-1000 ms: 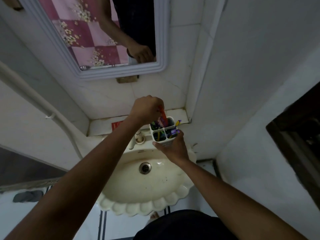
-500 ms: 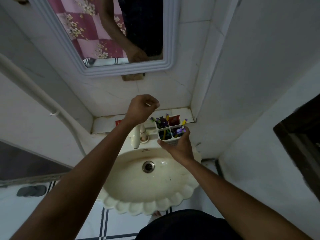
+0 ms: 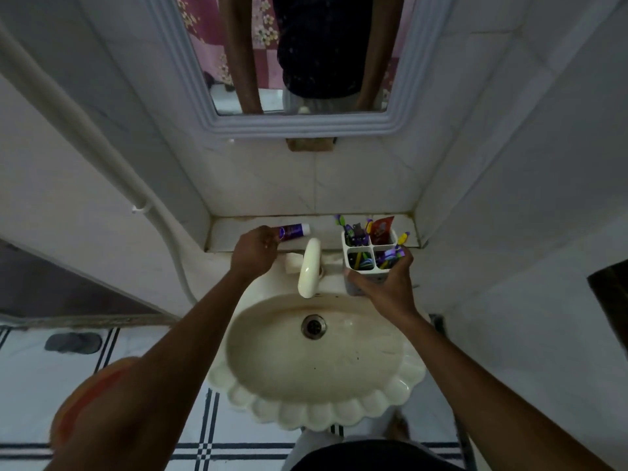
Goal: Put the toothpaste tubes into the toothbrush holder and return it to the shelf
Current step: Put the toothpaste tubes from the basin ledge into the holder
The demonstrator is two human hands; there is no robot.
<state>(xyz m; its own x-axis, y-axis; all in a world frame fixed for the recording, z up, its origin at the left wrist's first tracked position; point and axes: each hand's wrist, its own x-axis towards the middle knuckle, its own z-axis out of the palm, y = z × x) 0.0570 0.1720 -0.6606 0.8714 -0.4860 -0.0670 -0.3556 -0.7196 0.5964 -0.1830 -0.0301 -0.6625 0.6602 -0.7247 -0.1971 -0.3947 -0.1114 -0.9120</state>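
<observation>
Right of centre, the right hand [image 3: 384, 287] wraps the toothbrush holder [image 3: 368, 256] over the sink [image 3: 316, 396] rim, steadying it, a red tube [image 3: 382, 229] already inside. Further up, on the shelf [image 3: 231, 232], the left hand [image 3: 255, 249] closes its fingers [image 3: 272, 237] on the purple toothpaste tube [image 3: 295, 230], seemingly to lift it.

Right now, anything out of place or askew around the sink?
One purple toothpaste tube lies flat on the shelf, outside the holder; the left hand is on its end. The right hand holds the holder off the shelf. Nothing looks spilled.
</observation>
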